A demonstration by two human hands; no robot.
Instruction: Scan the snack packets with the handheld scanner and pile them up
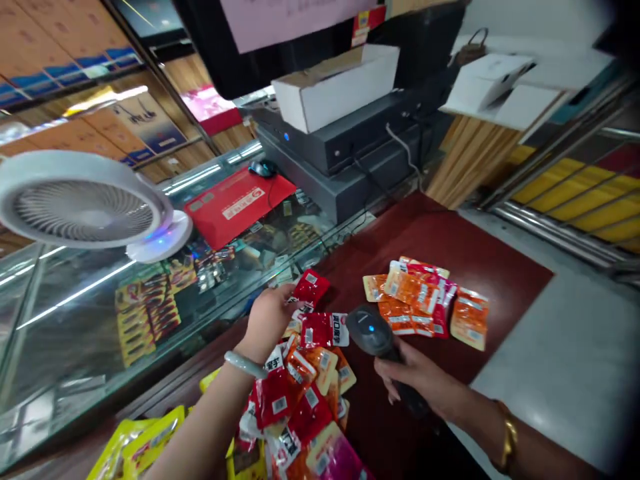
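Note:
My left hand [270, 313], a pale bangle on its wrist, has its fingers closed on the edge of a red snack packet [311, 287]. Another red packet with a white end [320, 330] lies just below it. My right hand [407, 373] is wrapped round the handle of a black barcode scanner [371, 330], whose head shows a small blue light and points toward the packets. Under and in front of my left hand spreads a heap of red and orange packets [310, 407], several with barcodes facing up. A smaller pile of orange and red packets [413, 293] lies beyond the scanner.
The dark red counter [500, 257] borders a glass display case [210, 300]. On the glass stand a white fan [95, 200] and a red mat [240, 207] with a mouse [263, 168]. Behind are a grey cash drawer [340, 180] and white box [345, 93]. Yellow packets [145, 443] lie near left.

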